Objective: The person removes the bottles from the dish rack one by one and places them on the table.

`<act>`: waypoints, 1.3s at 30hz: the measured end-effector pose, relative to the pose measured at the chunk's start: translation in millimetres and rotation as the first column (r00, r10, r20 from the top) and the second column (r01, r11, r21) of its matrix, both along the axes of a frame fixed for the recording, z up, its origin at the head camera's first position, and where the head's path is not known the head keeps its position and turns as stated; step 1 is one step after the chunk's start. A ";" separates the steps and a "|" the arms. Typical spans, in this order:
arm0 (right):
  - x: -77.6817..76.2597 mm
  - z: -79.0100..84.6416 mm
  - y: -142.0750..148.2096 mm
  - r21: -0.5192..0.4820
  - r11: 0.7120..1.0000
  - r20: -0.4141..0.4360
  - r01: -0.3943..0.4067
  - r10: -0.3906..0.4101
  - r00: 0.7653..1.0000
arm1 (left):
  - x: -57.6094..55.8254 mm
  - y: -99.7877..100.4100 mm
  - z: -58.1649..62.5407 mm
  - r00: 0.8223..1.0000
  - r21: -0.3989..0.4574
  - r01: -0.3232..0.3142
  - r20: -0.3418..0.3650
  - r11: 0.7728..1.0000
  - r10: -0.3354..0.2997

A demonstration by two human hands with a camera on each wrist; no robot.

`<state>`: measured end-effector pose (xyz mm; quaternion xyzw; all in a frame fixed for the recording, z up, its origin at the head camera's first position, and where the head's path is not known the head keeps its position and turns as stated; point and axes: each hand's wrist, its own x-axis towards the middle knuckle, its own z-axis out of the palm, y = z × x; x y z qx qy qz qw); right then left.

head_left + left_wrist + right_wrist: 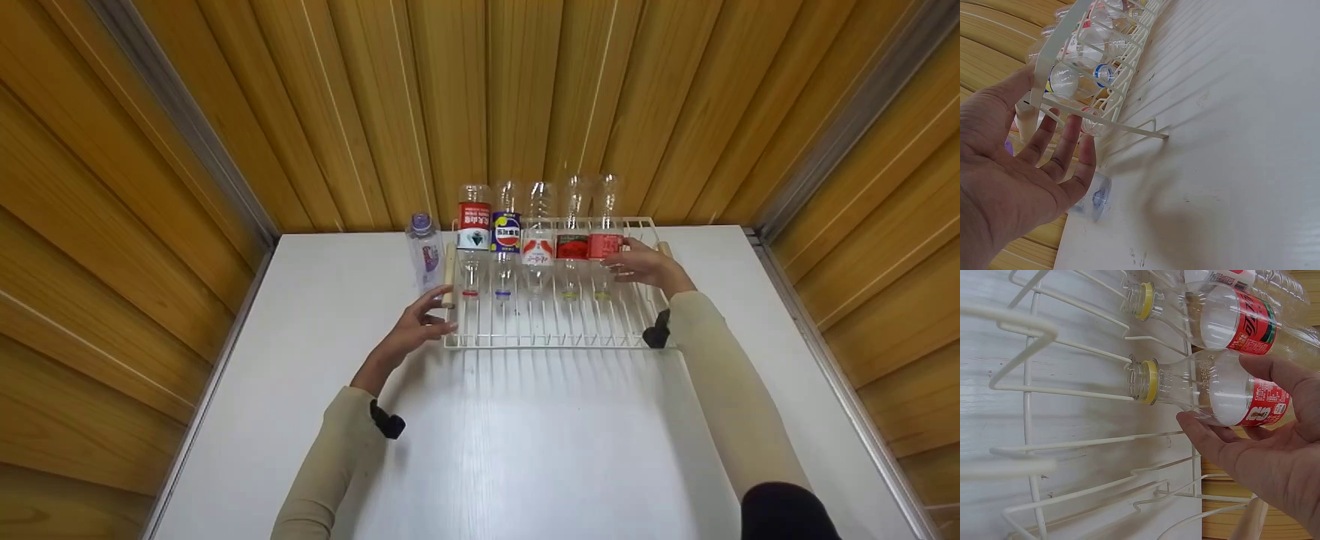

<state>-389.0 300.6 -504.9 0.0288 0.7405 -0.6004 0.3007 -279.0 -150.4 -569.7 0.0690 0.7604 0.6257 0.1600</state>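
A white wire dish rack (551,346) with wooden side handles holds several clear plastic bottles in a row, capless necks toward the person. At the right end of the row, my right hand (643,268) holds a red-labelled plastic bottle (1266,402), thumb on its label and fingers along its other side. That bottle's neck, with a yellow ring, lies among the wires. My left hand (409,326) grips the rack's left side near the wooden handle (449,274); in the left wrist view its thumb and fingertips touch the frame.
Left of the rack stands a clear bottle with a purple label (426,251). Beside the held bottle lies another red-labelled bottle (1252,323). The white table (525,450) meets wood-patterned walls (525,97) at the back and sides.
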 end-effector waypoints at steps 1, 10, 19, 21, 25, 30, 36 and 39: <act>0.8 -0.4 1.7 0.003 1.000 -0.004 0.008 -0.008 1.000 | -0.4 1.0 -0.6 1.000 0.000 0.002 0.004 1.000 -0.002; 3.6 2.4 7.1 0.029 0.999 -0.016 0.028 -0.028 0.999 | 0.5 1.8 -1.0 1.000 0.000 0.004 0.012 1.000 -0.004; 6.1 12.2 3.0 0.053 0.994 -0.014 0.091 -0.090 0.996 | 0.7 0.5 4.4 1.000 0.011 0.011 -0.008 1.000 -0.011; 7.6 12.9 2.5 0.060 0.993 -0.010 0.100 -0.099 0.995 | 1.2 0.0 4.2 1.000 0.008 0.010 -0.006 1.000 -0.010; 11.4 13.6 1.0 0.073 0.990 -0.023 0.119 -0.118 0.993 | 2.7 -0.8 3.4 1.000 0.013 0.009 0.006 1.000 -0.010; 17.5 19.1 -0.7 0.083 0.984 -0.084 0.160 -0.154 0.985 | 3.2 -0.2 3.8 1.000 0.016 -0.001 0.011 1.000 0.001; 23.0 28.7 -7.1 0.084 0.954 -0.205 0.289 -0.268 0.941 | 3.2 2.1 4.7 1.000 0.026 0.006 0.000 1.000 -0.006; 26.6 31.4 -14.2 0.113 0.918 -0.296 0.380 -0.334 0.895 | 5.2 1.7 4.5 1.000 0.029 0.007 0.003 1.000 -0.007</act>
